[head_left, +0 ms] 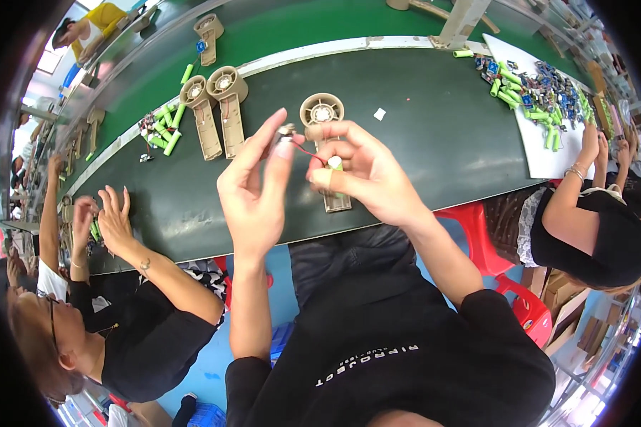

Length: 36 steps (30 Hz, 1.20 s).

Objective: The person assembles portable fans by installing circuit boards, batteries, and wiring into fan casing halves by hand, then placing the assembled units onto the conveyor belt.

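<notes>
My left hand (253, 188) pinches a small silver-and-dark round part (286, 132) between thumb and fingertips. A thin red wire (308, 151) runs from near that part toward my right hand (370, 174). In the curled fingers of the right hand sits a light-green battery cell (337, 165) with a white end, partly covered by the fingers. Beneath both hands lies a beige handheld-fan housing (322, 107), its round grille at the far end and its handle toward me. My right hand hides the middle of the handle.
Two more beige fan housings (228, 89) lie to the left, beside a pile of green cells and wired boards (165, 128). At the right, a white board (541, 160) carries many cells and circuit boards. Co-workers sit on both sides; one's hand (115, 220) rests near the table's left edge.
</notes>
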Motion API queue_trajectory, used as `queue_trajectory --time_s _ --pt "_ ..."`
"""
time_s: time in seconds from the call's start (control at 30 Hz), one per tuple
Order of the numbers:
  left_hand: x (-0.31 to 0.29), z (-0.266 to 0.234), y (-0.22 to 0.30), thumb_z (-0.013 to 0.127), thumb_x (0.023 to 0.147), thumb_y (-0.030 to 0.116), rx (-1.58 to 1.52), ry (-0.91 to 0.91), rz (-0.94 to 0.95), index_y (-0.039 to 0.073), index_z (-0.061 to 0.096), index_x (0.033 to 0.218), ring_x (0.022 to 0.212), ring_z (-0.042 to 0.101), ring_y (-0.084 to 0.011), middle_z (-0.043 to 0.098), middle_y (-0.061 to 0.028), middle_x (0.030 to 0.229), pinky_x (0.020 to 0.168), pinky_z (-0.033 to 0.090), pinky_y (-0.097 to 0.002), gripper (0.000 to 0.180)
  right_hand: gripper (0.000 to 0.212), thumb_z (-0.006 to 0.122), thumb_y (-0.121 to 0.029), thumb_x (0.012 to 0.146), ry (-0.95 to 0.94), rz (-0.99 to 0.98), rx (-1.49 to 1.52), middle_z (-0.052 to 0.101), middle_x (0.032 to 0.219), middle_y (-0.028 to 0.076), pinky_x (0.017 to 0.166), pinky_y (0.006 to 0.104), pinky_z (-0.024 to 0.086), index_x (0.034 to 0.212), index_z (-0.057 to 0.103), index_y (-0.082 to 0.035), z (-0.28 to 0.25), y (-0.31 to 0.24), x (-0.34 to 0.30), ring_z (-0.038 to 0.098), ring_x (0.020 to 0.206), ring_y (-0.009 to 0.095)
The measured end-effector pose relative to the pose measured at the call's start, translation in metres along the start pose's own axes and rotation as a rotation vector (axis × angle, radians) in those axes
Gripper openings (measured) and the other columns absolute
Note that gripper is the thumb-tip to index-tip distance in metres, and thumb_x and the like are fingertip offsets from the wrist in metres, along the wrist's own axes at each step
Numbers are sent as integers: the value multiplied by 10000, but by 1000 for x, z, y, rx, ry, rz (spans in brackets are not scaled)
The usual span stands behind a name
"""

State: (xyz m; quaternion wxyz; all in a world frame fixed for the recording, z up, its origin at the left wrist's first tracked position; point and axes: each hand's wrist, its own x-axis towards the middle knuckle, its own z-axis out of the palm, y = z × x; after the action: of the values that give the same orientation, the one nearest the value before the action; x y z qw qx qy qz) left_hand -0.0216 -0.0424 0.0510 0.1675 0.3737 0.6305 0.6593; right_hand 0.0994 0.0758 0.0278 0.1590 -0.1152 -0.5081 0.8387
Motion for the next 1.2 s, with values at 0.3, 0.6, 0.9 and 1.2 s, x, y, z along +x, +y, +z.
queue_trajectory --time_s 0.3,0.6,0.9,1.2 --pt "-8 -6 -11 452 1015 83 -112 -68 -41 -54 590 1233 890 635 -138 642 -103 1037 819 488 -263 291 288 651 -8 895 35 -4 -159 671 1088 106 908 316 518 1175 593 23 -14 -12 -12 641 1025 161" --pt "-5 -4 -9 685 860 47 378 -107 -43 22 683 900 542 435 -67 607 3 722 496 365 -226 47 206 618 -86 947 267 -97 -444 683 1030 56 840 271 509 1128 639 11 -53 -11 -9 640 934 128" --pt "0 16 -31 727 818 151 775 -223 223 62 679 866 546 580 -240 608 -102 699 521 467 -339 112 180 664 -64 888 153 -62 -652 663 920 20 654 206 453 1055 667 1 -44 7 5 545 715 35" --pt "8 -3 -43 651 912 106 -198 -39 -644 12 715 1002 534 383 1 540 55 641 467 273 -211 145 186 741 -96 802 165 -680 -1179 672 911 39 479 279 470 981 694 -84 -32 27 28 594 555 155"
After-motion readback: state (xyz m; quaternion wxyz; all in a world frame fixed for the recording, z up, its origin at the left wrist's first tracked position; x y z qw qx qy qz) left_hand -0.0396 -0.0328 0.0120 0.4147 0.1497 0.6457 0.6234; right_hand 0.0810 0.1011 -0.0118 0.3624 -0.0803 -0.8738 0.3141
